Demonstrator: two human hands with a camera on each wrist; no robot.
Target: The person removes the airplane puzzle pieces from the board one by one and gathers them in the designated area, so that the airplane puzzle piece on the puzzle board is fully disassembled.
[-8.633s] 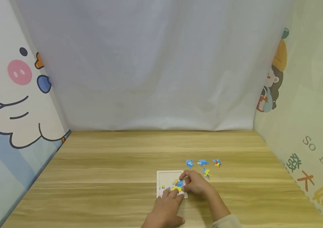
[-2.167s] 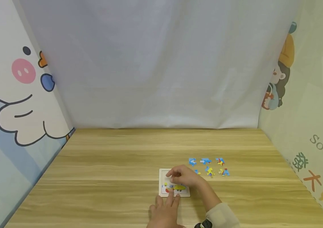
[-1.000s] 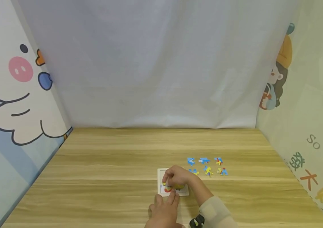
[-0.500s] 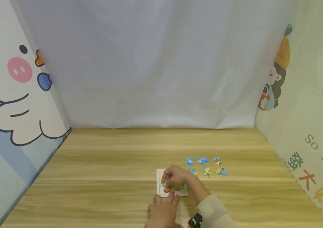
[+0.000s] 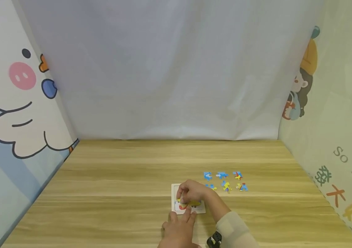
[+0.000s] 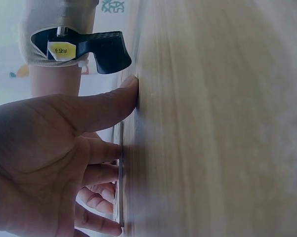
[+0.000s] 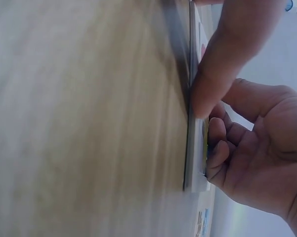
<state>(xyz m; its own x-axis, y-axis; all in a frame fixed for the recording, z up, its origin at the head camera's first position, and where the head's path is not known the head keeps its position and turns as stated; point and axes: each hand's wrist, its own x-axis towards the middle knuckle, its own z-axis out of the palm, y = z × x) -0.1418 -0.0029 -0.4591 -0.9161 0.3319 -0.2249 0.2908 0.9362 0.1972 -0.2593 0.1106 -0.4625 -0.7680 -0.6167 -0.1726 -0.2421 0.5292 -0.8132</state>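
Note:
A small jigsaw puzzle in a pale square tray (image 5: 173,193) lies on the table, partly filled with coloured pieces. My left hand (image 5: 178,229) rests at the tray's near edge with fingers extended onto it; in the left wrist view the thumb (image 6: 126,94) touches the tabletop. Over the tray's left part, my right hand (image 5: 195,191) bends down, thumb and index finger pinching at a yellow-edged puzzle piece that they mostly hide. A red-marked piece (image 5: 182,207) shows just below those fingertips. In the right wrist view the other fingers (image 7: 218,153) are curled.
Several loose puzzle pieces lie to the right of and behind the tray, among them a blue one (image 5: 207,176), a blue-and-yellow one (image 5: 226,186) and a red-and-yellow one (image 5: 238,175). A grey curtain (image 5: 176,86) hangs behind the table (image 5: 117,179).
Compared with the oldest frame, more pieces lie outside the tray. My right hand has moved from the tray's right side to its left part. It is nearly still over the last second.

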